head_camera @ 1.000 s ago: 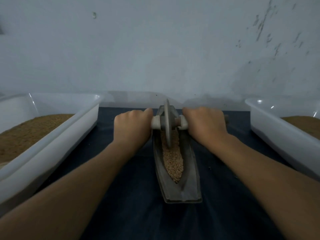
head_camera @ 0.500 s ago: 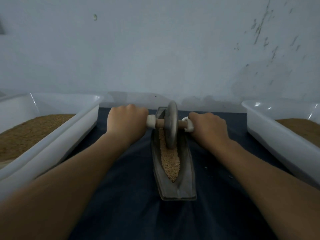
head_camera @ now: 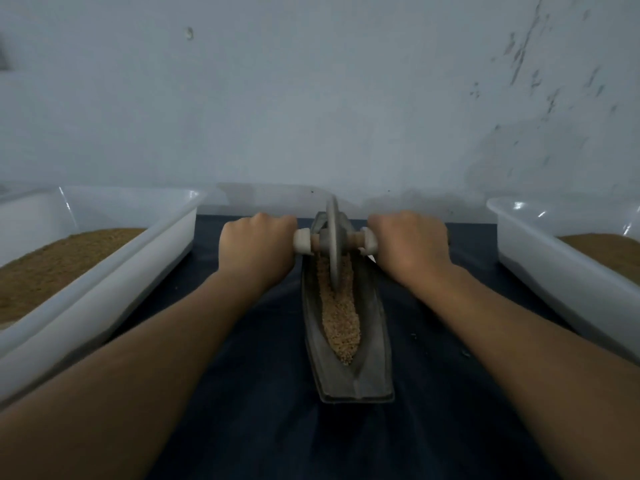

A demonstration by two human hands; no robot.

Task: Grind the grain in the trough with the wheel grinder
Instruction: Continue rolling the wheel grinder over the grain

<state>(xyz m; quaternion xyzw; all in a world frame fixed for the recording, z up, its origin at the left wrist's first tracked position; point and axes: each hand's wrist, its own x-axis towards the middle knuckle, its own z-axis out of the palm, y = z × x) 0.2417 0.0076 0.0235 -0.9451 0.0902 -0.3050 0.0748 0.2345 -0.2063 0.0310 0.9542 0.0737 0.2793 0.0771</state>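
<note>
Wheel squared up since half a second ago: its face was skewed toward the camera, now it reads edge-on and upright. Hands barely shifted.

- Left hand: fist clenched around the left end of the axle, butted against the white end cap.
- Right hand: same grasp on the right end, fingers wrapped under and out of sight.
- Wheel sits in the far part of the trough, rim down in the grain.
- Grain fills the groove from the wheel to near the trough's near tip.
- Trough lies lengthwise on a dark cloth, between the forearms.
- Left bin and right bin flank it, white, each holding brown granular stuff; can't tell what kind.
- Wall behind, scuffed at right.
</note>
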